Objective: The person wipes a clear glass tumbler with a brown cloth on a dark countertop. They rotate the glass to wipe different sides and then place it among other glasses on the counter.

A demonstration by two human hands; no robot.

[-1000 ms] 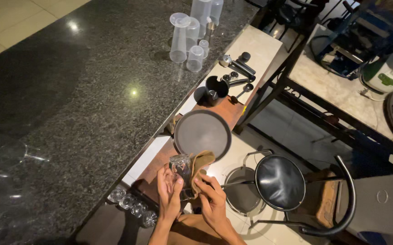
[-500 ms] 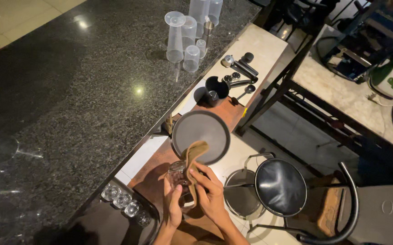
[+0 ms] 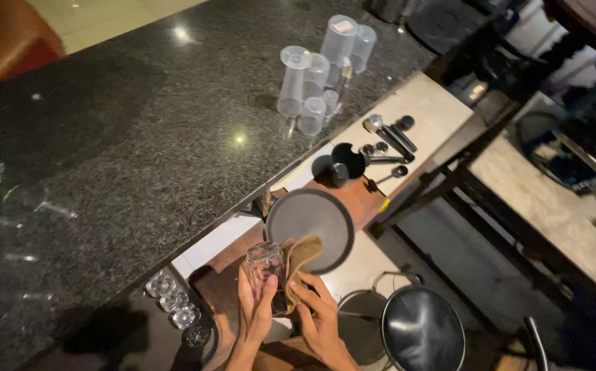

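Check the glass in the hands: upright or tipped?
Tipped. The glass leans away from the person, cradled by the left hand, while the right hand presses a brown cloth against it.

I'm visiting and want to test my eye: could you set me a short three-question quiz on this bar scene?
1. True or false: the left hand holds a clear glass.
2. What does the right hand press against it?
A. sponge
B. brown cloth
C. paper
3. What round dark thing lies just beyond the hands?

Key: 1 true; 2 B; 3 the round tray.
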